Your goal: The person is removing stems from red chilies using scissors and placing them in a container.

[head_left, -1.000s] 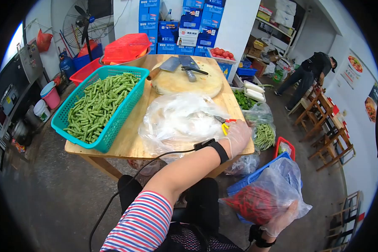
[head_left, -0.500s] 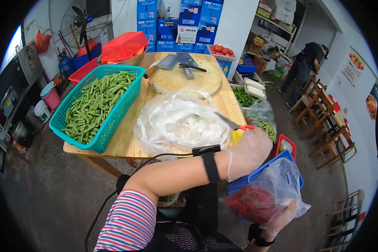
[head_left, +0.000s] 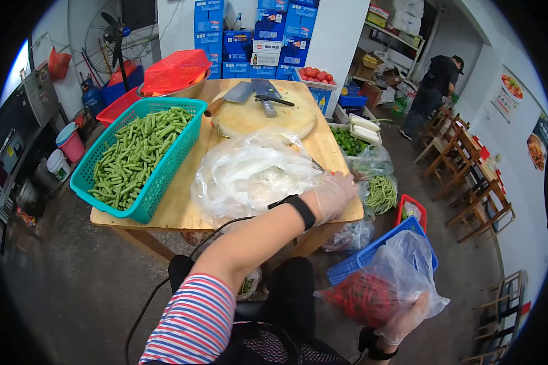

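My left hand point(head_left: 338, 198), in a clear plastic glove, is at the table's right front edge, closed round scissors point(head_left: 318, 165); only a bit of blade and red handle shows. Beside it on the table lies a crumpled clear plastic bag point(head_left: 249, 176). Lower right, my gloved right hand point(head_left: 408, 319) grips the side of a clear bag of red chillies point(head_left: 362, 298), held up in front of a blue basket point(head_left: 353, 264). The bag's upper part stands loose above the hand.
On the wooden table point(head_left: 179, 204) are a teal basket point(head_left: 146, 207) of cut green beans and a round chopping board point(head_left: 286, 125) with two cleavers point(head_left: 239, 92). A red basket point(head_left: 410, 201) and bagged vegetables point(head_left: 380, 194) are on the floor at right. Behind, a person point(head_left: 435, 85) bends near wooden chairs point(head_left: 456, 152).
My left hand has moved left and slightly up with the scissors, from above the blue basket to the table edge. My right hand still holds the chilli bag in nearly the same place.
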`<state>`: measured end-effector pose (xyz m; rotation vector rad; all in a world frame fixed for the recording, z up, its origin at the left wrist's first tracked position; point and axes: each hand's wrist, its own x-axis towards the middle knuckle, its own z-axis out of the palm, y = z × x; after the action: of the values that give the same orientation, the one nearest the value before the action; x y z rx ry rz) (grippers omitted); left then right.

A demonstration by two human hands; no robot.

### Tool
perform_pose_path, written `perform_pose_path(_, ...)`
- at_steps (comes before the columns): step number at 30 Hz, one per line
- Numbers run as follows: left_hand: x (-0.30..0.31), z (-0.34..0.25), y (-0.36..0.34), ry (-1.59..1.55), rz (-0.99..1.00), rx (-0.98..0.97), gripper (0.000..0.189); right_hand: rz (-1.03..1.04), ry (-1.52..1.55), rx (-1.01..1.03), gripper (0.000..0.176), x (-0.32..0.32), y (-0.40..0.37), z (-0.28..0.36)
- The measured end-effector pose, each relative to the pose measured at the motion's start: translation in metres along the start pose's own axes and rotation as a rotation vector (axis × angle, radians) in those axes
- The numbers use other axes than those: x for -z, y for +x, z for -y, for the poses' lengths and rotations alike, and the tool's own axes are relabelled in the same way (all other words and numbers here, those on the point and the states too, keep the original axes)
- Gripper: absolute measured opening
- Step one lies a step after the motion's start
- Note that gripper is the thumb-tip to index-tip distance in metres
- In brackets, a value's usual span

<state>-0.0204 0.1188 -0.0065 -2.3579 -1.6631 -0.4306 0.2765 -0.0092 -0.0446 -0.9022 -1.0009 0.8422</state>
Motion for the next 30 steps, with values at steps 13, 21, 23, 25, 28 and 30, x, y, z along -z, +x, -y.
perform_pose_path(13, 0.041, 0.109, -0.121, 0.187, 0.079, 0.362, 0.062, 0.254, 0.227, 0.02, 0.027, -0.069, 0.037, 0.062)
perform_pose_path(21, 0.068, 0.104, -0.122, 0.049, 0.335, 0.437, 0.109, 0.807, 0.087, 0.061, 0.03, -0.21, 0.075, 0.124)
perform_pose_path(23, 0.085, 0.118, -0.111, -0.089, 0.545, 0.382, 0.095, 0.927, 0.099, -0.054, 0.028, -0.251, 0.078, 0.124)
perform_pose_path(25, 0.065, 0.134, -0.114, -0.226, 0.751, 0.315, 0.082, 1.17, -0.027, -0.148, 0.025, -0.287, 0.081, 0.116)
perform_pose_path(28, 0.007, 0.147, -0.132, -0.005, -0.191, 0.08, 0.084, 1.173, -0.578, -0.015, 0.024, -0.339, 0.079, 0.067)
perform_pose_path(30, 0.055, 0.122, -0.145, -1.503, -0.353, 0.464, 0.07, 1.669, -0.718, 0.373, 0.031, -0.367, 0.106, 0.003)
